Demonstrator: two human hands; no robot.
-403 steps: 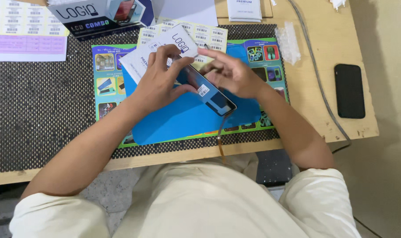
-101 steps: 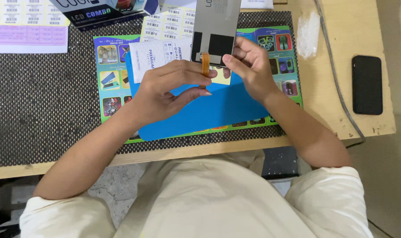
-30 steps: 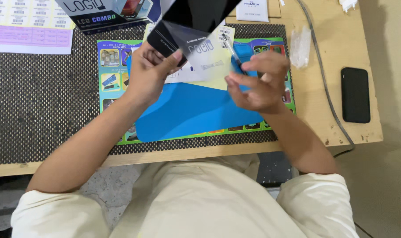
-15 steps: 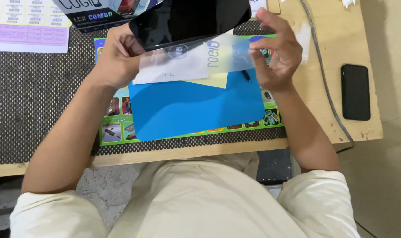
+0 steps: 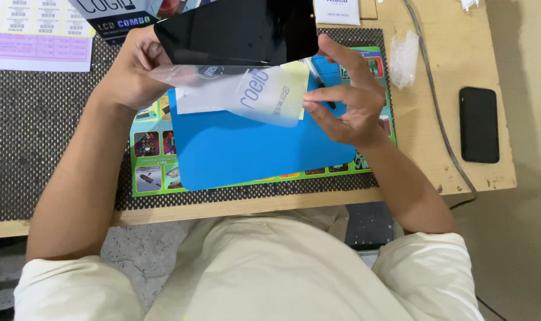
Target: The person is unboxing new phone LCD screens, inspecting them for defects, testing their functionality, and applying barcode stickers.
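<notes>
The fingers of the left hand point(image 5: 133, 71) are closed on one black screen panel point(image 5: 240, 32), one clear film point(image 5: 252, 92) is pinched by the right hand point(image 5: 347, 98), above one blue mat point(image 5: 252, 148) with bare room below.

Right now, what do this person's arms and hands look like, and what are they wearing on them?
Both arms are bare from the short sleeves down. The left hand and right hand wear no gloves, and I can see no rings, watch or wristband. The short sleeves belong to a plain cream shirt, loose at the upper arms, with no markings showing.
</notes>
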